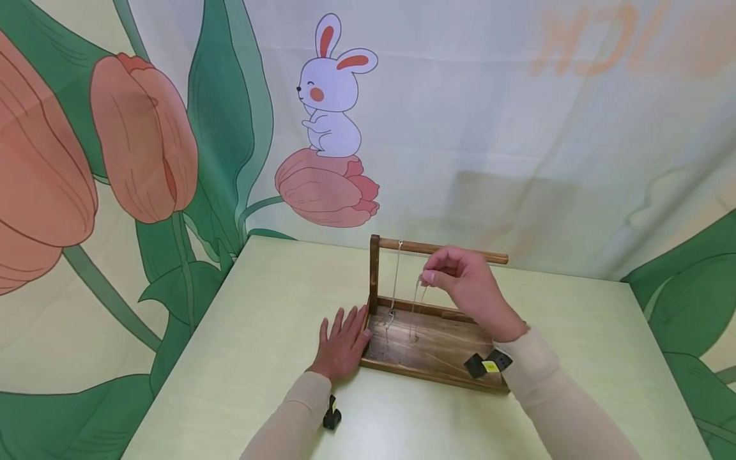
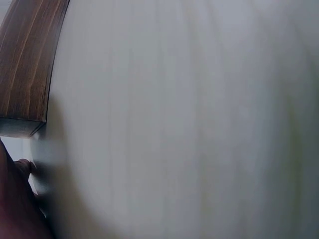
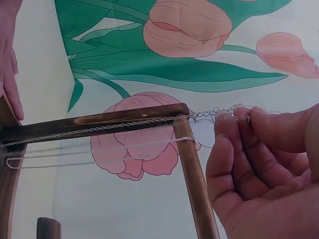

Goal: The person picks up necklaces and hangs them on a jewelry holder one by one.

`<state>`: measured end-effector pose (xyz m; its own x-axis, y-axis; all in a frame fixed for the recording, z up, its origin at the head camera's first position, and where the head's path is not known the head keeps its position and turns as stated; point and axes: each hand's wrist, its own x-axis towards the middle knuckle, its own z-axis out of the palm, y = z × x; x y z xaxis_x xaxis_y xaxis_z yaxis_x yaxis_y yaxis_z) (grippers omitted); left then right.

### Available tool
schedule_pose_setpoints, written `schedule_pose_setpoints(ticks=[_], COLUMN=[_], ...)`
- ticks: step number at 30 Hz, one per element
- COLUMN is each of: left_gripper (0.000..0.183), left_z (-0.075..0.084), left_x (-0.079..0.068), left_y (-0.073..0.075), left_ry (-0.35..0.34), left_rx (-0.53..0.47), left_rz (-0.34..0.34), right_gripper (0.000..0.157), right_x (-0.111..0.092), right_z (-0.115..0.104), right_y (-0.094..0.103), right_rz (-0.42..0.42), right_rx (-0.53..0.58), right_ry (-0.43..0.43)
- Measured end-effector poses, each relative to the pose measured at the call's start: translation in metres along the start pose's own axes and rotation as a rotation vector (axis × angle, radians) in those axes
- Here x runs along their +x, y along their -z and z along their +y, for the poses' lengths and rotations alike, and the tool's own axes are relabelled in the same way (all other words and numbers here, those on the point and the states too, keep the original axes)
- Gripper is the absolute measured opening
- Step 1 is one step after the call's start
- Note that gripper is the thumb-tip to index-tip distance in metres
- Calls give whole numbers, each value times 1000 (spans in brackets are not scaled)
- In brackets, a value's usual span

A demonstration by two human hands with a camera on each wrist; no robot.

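A brown wooden jewelry stand (image 1: 443,345) has a tray base, one post at its left and a horizontal bar (image 1: 489,257). My right hand (image 1: 468,284) pinches a thin silver chain necklace (image 3: 99,129) between thumb and fingertips, in front of the bar. The chain hangs down over the tray in a narrow loop. Another necklace (image 1: 397,278) hangs from the bar near the post, with a small dark pendant (image 1: 392,313) at its lower end. My left hand (image 1: 342,345) lies with fingers extended on the table, against the tray's left side. The left wrist view shows mostly tabletop and a wooden corner (image 2: 25,59).
The stand rests on a pale table (image 1: 259,358). Behind the table hangs a curtain (image 1: 460,128) printed with tulips and a white rabbit. The bar's right end is free, with no post beneath it. Dark wrist-worn devices (image 1: 487,364) sit at both sleeves.
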<state>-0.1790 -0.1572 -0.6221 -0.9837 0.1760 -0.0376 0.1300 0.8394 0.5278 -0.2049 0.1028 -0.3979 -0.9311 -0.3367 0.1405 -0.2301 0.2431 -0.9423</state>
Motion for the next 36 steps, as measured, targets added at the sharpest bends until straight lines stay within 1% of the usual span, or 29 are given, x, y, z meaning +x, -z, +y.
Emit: schedule_pose_setpoints(ticks=[1,4,9,14,17,24,28,36], left_gripper=[61,61,61,61,61,61,61,61], left_z=[0,0,1,0,-1,1,0,-2], left_x=[0,0,-1,0,0,-1,0,0], left_y=[0,1,1,1,1,1,0,0], left_ry=[1,-4,-7,-3,-5,-4,-9,-10], left_rx=[0,-9,-12,-9,-10,-15,-14,-1], left_rz=[1,7,9,8,8,3,7,7], right_gripper=[12,12,11,13,11,12,13,13], right_x=[1,3,5,8,8,8,6,4], right_z=[0,-2,-3,-1,-1,-1,2,5], right_y=[2,6,12,20,24,32,36,46], right_rz=[0,7,33,72,90,129,134,154], right_rx=[-4,-15,1,6,0,-6,8,-17], right_ry=[-2,-4,-5,-47,-65,-60,-49,-43])
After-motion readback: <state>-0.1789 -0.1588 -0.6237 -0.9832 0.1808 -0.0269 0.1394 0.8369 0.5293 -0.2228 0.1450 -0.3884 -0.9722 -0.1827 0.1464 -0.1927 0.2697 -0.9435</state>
